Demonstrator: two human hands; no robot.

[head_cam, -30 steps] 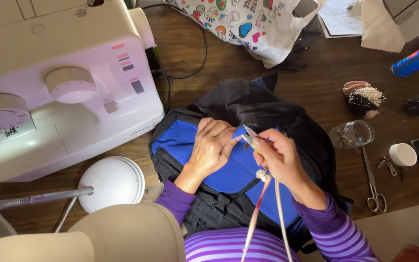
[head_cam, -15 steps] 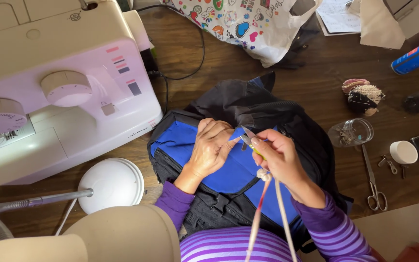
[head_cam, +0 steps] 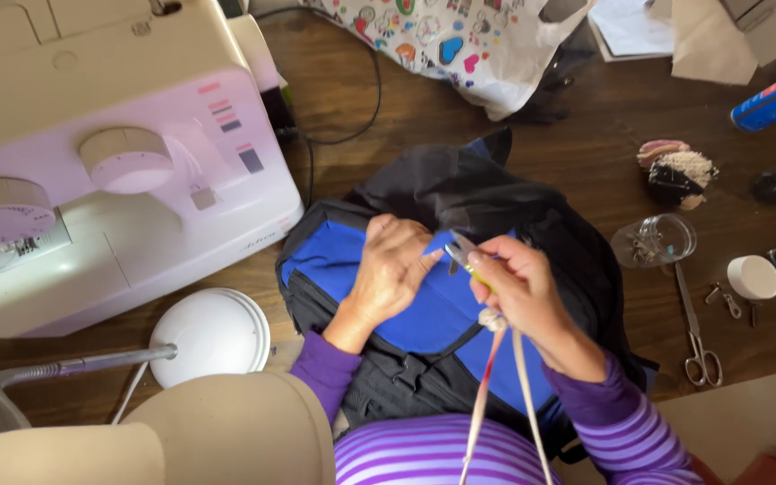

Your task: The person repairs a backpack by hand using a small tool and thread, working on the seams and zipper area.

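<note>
1. The left hand (head_cam: 394, 272) was laid flat, fingers spread and open, on the blue panel of the blue-and-black backpack (head_cam: 424, 319); nothing was gripped by it. Its placement was unchanged from the earlier frames.
2. The right hand (head_cam: 521, 292) was closed around a small thread snip (head_cam: 460, 253); the metal tips were seen protruding just beyond the thumb and forefinger, close to the left fingertips and just above the blue panel. Whether the tips touched the fabric could not be told.
3. Compared with one second earlier, the snip was held at nearly the same spot; only a slight shift of the right hand toward the left fingertips was noted.
4. A knotted cord (head_cam: 493, 320) was seen hanging below the right palm, with strands running down toward the striped purple sleeves.
5. The backpack was positioned directly beneath both hands, on the dark wooden table (head_cam: 586, 153), unmoved since the earlier frames.
6. A white sewing machine (head_cam: 110, 180) was located well beyond the left hand's knuckles.
7. A pair of scissors (head_cam: 695, 328) and a clear glass jar (head_cam: 656, 241) lay well apart from the right hand, on its outer side.
</note>
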